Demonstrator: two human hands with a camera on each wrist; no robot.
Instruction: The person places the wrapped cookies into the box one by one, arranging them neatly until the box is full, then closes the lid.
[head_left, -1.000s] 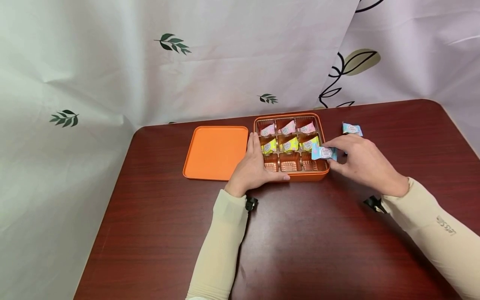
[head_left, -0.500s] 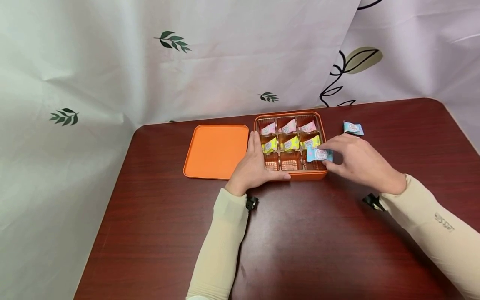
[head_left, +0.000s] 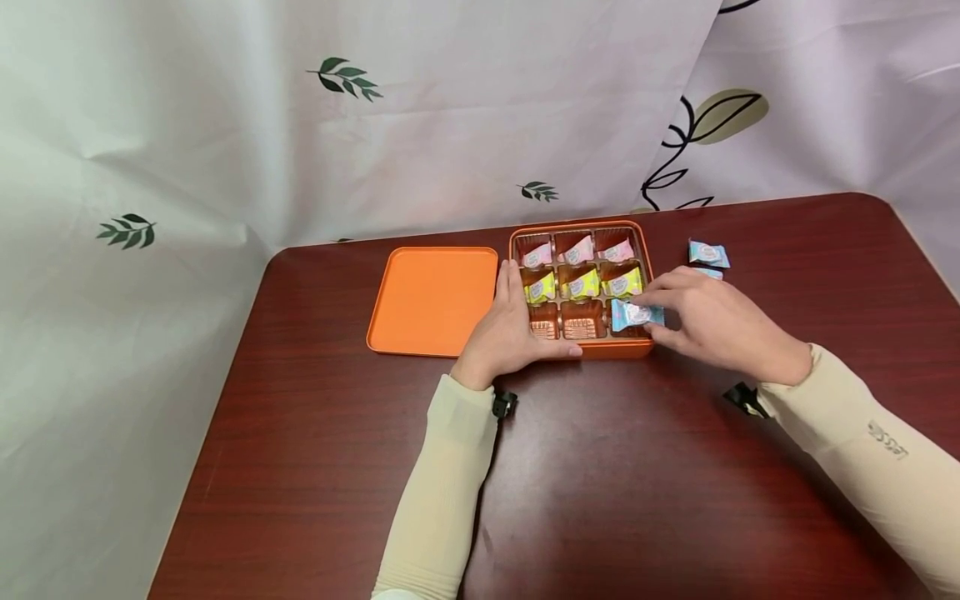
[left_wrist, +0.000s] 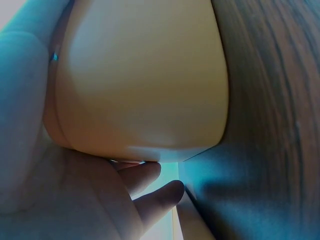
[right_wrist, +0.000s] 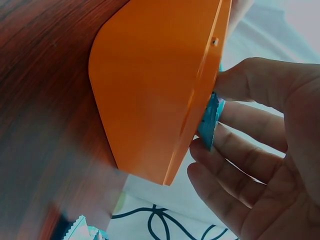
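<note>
My right hand [head_left: 712, 321] pinches a small, light-blue wrapped packet with crimped ends [head_left: 632, 315] between thumb and fingers, at the front right compartment of a square orange box with rounded corners [head_left: 611, 352]; how deep the packet sits there, I cannot tell. My left hand [head_left: 501, 337] is not clenched: its straight fingers lie along the box's left side and its thumb stretches along the front wall, touching it. Inside the box, a shiny brown plastic insert [head_left: 583, 320] forms three rows of three compartments. The back row holds three pink wrapped packets [head_left: 578, 250], one in each, and the middle row three yellow wrapped packets [head_left: 583, 285], all leaning at a slant. Just beyond my right hand, two more light-blue packets [head_left: 708, 254] lie close together on the table, the nearer one partly hidden by my hand. A flat orange lid with a raised edge [head_left: 431, 300] lies to the left of the box. Everything rests on a dark red-brown wooden table [head_left: 585, 483], before a white cloth with leaf prints [head_left: 202, 108]. Cream sleeves [head_left: 431, 483] cover both my arms.
</note>
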